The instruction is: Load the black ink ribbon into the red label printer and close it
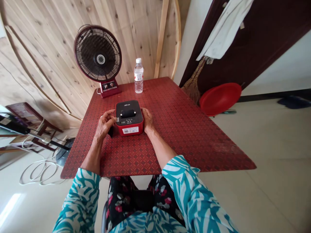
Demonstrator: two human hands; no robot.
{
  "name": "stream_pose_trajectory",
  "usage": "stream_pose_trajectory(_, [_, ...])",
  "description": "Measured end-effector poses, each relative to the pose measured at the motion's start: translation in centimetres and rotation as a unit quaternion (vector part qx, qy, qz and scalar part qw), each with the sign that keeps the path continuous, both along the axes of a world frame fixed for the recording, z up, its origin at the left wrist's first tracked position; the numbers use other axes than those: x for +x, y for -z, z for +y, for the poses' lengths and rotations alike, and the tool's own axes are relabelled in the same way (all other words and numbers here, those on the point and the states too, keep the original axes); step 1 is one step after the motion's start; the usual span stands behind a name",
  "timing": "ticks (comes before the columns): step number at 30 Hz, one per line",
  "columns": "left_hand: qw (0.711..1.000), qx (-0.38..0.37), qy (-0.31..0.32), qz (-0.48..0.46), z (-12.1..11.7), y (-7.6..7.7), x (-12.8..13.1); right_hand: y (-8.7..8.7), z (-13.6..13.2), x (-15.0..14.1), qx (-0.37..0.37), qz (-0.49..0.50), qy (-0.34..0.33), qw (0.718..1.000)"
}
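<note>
A small red box-shaped appliance with a black lid and handle [129, 117] sits on the red patterned table [184, 129]. My left hand [106, 122] is at its left side, fingers curled, thumb and forefinger pinching something small and pale at the lid's edge. A dark object lies under that hand. My right hand [147, 119] rests against the appliance's right side, fingers bent around the wall.
A red table fan [98, 58] and a clear water bottle [138, 75] stand at the table's far edge. A red basin [220, 97] and a broom [193, 84] lean by the dark door at right. Cables [39, 168] lie on the floor at left.
</note>
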State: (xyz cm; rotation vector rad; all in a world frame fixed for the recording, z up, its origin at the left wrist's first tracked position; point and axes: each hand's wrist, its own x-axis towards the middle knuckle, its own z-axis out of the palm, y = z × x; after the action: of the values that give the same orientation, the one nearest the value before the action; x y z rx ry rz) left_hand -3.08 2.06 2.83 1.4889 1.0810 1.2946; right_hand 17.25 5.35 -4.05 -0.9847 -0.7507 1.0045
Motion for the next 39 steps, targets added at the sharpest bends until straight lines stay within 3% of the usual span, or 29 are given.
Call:
stream_pose_trajectory(7, [1.0,-0.028,0.006,-0.009,0.1,-0.1,-0.1,0.2,0.2,0.1,-0.007,-0.001,0.0,1.0])
stream_pose_trajectory(12, [0.997,-0.064,0.031,0.005,0.0,-1.1,-0.2,0.4,0.3,0.1,-0.007,0.007,-0.002,1.0])
stream_pose_trajectory(18, [0.987,-0.146,0.069,-0.003,-0.3,-2.5,-0.3,1.1,0.7,0.2,0.011,0.004,-0.003,1.0])
stream_pose_trajectory(26, [0.961,-0.269,0.063,0.016,0.3,-2.8,-1.2,1.2,0.9,0.0,0.015,0.013,-0.003,1.0])
stream_pose_trajectory(33, [0.939,-0.329,0.081,0.054,0.8,-3.7,-1.2,1.3,1.1,0.1,0.019,-0.017,0.01,1.0])
stream_pose_trajectory(39, [0.94,-0.33,0.071,0.04,0.5,-3.9,-0.6,1.9,1.4,0.0,0.028,-0.026,0.012,0.999])
